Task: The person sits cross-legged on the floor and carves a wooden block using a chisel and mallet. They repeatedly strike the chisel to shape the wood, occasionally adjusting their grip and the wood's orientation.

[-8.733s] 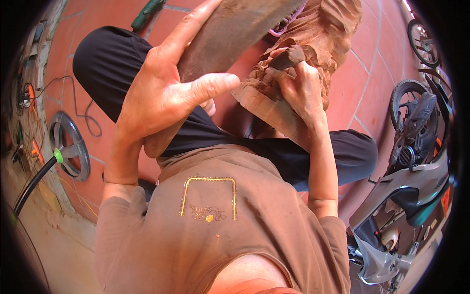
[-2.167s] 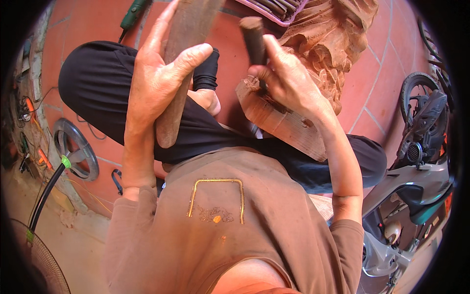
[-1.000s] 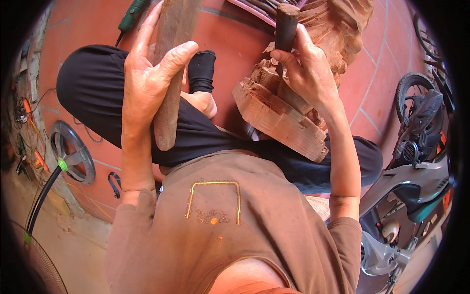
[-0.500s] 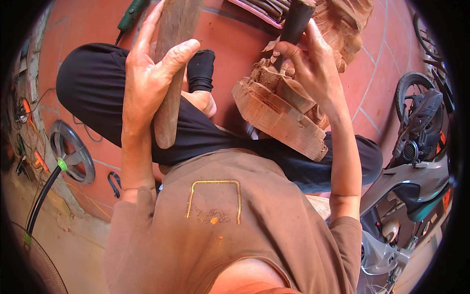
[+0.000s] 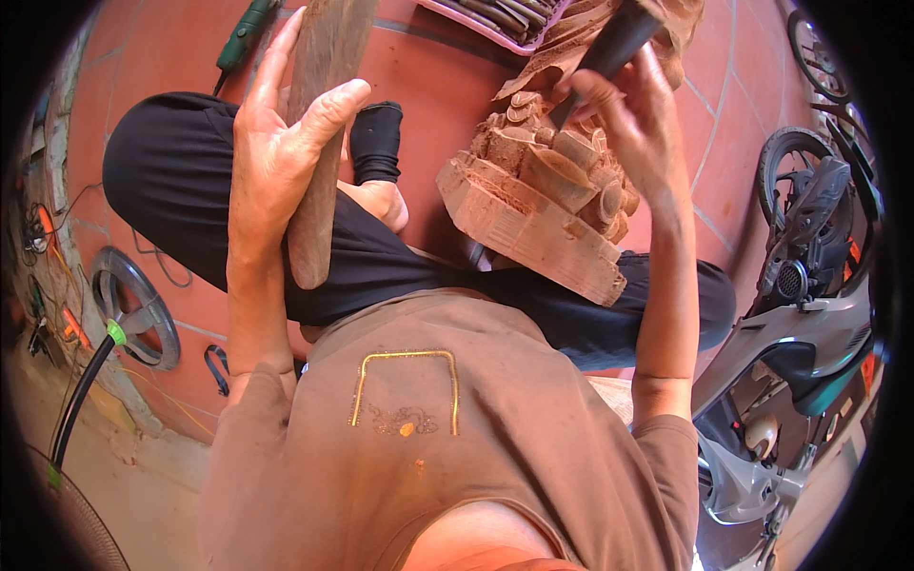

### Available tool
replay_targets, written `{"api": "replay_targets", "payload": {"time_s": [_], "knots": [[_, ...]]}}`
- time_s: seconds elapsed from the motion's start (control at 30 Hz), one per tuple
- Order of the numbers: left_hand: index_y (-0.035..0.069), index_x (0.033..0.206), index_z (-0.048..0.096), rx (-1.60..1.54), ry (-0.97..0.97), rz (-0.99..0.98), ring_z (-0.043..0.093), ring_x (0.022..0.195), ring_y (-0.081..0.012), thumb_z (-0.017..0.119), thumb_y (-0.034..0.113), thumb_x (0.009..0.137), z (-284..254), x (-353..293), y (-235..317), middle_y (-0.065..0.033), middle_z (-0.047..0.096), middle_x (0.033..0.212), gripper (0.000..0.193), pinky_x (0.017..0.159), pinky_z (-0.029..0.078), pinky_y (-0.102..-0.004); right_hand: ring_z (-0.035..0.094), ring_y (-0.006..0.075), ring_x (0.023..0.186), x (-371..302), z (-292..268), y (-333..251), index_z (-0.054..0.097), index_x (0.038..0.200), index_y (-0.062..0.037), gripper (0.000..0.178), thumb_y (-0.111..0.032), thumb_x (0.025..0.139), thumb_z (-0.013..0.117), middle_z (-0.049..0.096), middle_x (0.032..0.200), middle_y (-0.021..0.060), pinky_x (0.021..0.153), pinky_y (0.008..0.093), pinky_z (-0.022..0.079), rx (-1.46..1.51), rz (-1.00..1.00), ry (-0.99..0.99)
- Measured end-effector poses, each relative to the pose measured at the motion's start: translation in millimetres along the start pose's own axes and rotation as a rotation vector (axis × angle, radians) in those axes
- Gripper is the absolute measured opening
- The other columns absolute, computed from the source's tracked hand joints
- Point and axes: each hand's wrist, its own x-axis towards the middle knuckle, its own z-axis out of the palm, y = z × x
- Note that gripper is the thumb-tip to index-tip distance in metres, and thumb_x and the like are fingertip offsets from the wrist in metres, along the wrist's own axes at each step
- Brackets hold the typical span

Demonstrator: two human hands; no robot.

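- Wooden carving (image 5: pixel 538 205): a reddish-brown block with a stepped rectangular base and rounded relief forms on top, resting tilted on the seated person's lap, above the black trousers (image 5: pixel 190 181) and just right of centre.
- Left hand (image 5: pixel 276 157): fingers and thumb closed around a flat, dark wooden mallet (image 5: pixel 319 124), which stands roughly upright; its upper end leaves the frame at the top, its lower end hangs over the thigh. The hand is well apart from the carving.
- Right hand (image 5: pixel 638 119): clamped on the dark handle of a chisel (image 5: pixel 605 52), held at a slant; the blade end points down-left onto the upper relief of the carving, where the tip appears to touch the wood.
- Hands in relation: separate, each gripping its own tool, with the carving between them and nearer the right.
- Bare foot with black cuff (image 5: pixel 376 157): tucked between the mallet and the carving.
- Brown shirt (image 5: pixel 447 438): fills the lower centre, with a gold outline motif on the chest.
- Red tiled floor (image 5: pixel 162 57): surrounds the person.
- Green-handled tool (image 5: pixel 243 33): lies on the tiles at upper left.
- Pink tray (image 5: pixel 495 19): holds several dark tool handles at the top edge.
- Motor scooter (image 5: pixel 800 314): parked at the right.
- Fan guard (image 5: pixel 138 309) and black hose with green band (image 5: pixel 90 381): at lower left.
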Motion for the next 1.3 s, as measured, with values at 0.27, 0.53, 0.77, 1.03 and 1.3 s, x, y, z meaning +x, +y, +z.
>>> {"api": "replay_targets", "payload": {"time_s": [0.27,0.53,0.77,1.03,1.3], "knots": [[0.007,0.153,0.044,-0.016,-0.002,-0.013,0.059,0.069,-0.0082,0.077,0.018,0.090,8,-1,3,-0.0038,0.064,0.088,0.072,0.057,0.048,-0.0214,0.062,0.0468,0.095,-17,33,-3,0.047,0.123,-0.0042,0.041,-0.014,0.091,0.069,0.066,0.102,0.0226,0.077,0.0506,0.052,-0.368,-0.098,-0.335],[0.009,0.153,0.046,-0.041,-0.002,-0.025,0.058,0.070,-0.0078,0.078,0.019,0.090,-4,-4,-4,-0.0038,0.064,0.089,0.071,0.058,0.047,-0.0213,0.069,0.0324,0.088,4,4,-32,0.049,0.133,-0.0074,0.049,0.004,0.086,0.061,0.068,0.110,0.0184,0.074,0.0405,0.056,-0.659,-0.142,-0.127],[0.009,0.153,0.046,0.011,0.003,-0.008,0.058,0.068,-0.0077,0.077,0.020,0.090,-1,-3,1,-0.0033,0.063,0.088,0.070,0.058,0.047,-0.0216,0.067,0.0423,0.085,-10,23,0,0.045,0.127,-0.0057,0.042,-0.002,0.092,0.068,0.066,0.090,0.0226,0.070,0.0450,0.052,-0.304,-0.194,-0.214],[0.009,0.153,0.046,-0.014,0.008,-0.008,0.057,0.067,-0.0074,0.077,0.020,0.090,1,-4,0,-0.0033,0.064,0.088,0.071,0.058,0.047,-0.0219,0.072,0.0368,0.082,-1,17,16,0.040,0.144,-0.0099,0.061,0.006,0.089,0.061,0.070,0.082,0.0185,0.068,0.0441,0.054,-0.294,-0.235,-0.215],[0.006,0.154,0.043,0.027,-0.005,-0.023,0.057,0.066,-0.0078,0.074,0.015,0.091,0,-4,1,-0.0037,0.063,0.088,0.070,0.058,0.047,-0.0223,0.069,0.0154,0.088,-4,-8,-13,0.054,0.123,-0.0009,0.033,-0.009,0.096,0.072,0.071,0.099,0.0096,0.077,0.0279,0.056,0.115,-0.028,-0.037]]}}
